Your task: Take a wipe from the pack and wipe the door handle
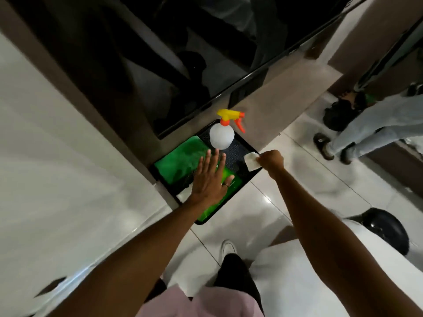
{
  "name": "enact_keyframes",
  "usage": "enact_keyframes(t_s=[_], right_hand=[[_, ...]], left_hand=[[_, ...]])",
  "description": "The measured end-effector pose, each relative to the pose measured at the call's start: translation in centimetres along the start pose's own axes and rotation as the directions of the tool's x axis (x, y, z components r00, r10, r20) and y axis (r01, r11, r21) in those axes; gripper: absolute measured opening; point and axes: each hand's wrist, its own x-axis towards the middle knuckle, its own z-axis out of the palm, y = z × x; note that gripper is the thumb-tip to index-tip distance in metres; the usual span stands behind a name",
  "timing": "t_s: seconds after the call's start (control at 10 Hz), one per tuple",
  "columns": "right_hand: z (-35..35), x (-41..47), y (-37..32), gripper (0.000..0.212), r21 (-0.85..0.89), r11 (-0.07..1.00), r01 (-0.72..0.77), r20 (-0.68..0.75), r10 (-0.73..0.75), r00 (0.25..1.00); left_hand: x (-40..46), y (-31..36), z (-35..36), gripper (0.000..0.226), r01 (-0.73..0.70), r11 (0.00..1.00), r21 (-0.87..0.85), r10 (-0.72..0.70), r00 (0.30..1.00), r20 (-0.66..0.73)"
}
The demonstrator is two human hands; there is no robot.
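While a black tray (248, 148) lies on the glossy floor at the frame's centre, a green cloth (177, 160) fills its 9 o'clock side and a white spray bottle (222, 136) stands at 12 o'clock. Spread flat and wide, the left hand (209, 179) hovers over the green wipe pack (229, 186), at the tray's 6 o'clock. At 3 o'clock, the right hand (271, 160) pinches a white wipe (251, 161) above the tray's edge.

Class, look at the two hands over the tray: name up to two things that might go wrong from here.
1. The left hand is spread flat over the green pack, close to the spray bottle; lifting carelessly might knock the bottle over.
2. The right hand pinches the wipe by one edge, so it might slip onto the floor.
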Motion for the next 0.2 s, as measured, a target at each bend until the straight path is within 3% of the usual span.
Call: enact_keyframes(t_s=[0.1,0.2], right_hand=[[-0.39,2.44,-0.47,0.039,-0.180,0.983,0.044,0.054,-0.035,0.998],[-0.28,2.83,-0.20,0.034,-0.283,0.948,0.149,0.055,-0.139,0.989]], left_hand=[[0.99,1.53,0.27,0.080,0.041,0.999,0.025,-0.042,0.999,0.025],[0.34,2.36,0.33,0.077,0.080,0.994,0.069,-0.078,0.996,-0.033]])
